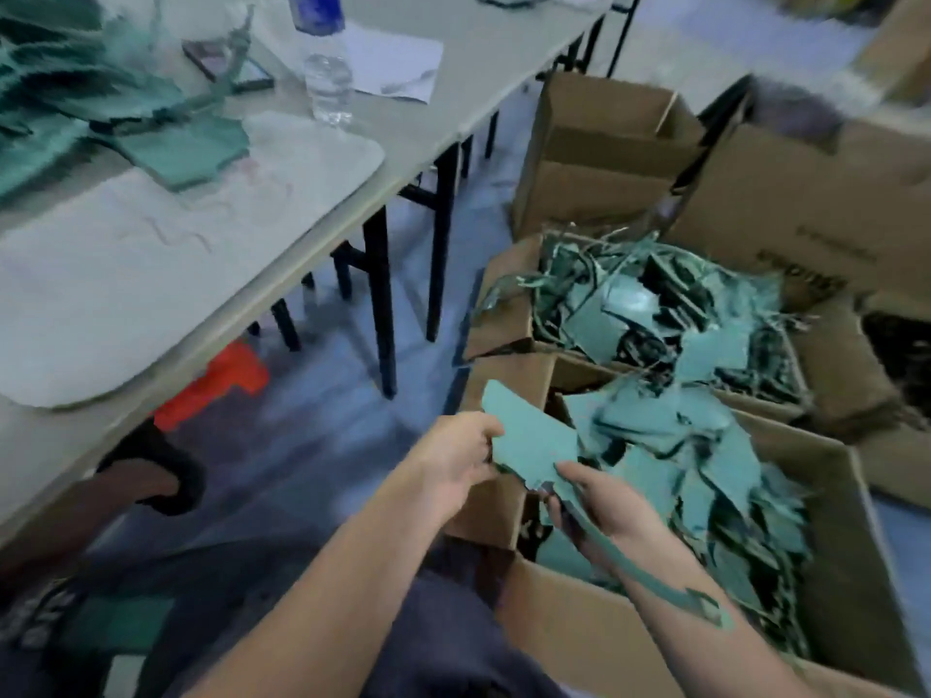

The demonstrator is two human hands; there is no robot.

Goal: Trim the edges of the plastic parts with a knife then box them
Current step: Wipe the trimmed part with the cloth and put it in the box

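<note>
Peeling the dangling strip [655, 571] off fully is probably best done before the green part [534, 440] gets dropped in. It's held just over the near box [579, 622], with its far edge pinched by the left hand [463, 455] and the right hand [604, 501] fingers curled round its lower edge.

At lower centre, the left hand [456, 458] and the right hand [604, 501] both grip one green part [534, 438] above a box [569, 632] full of green pieces. A table [413, 128] with a bottle [327, 78] fills the upper left.
</note>
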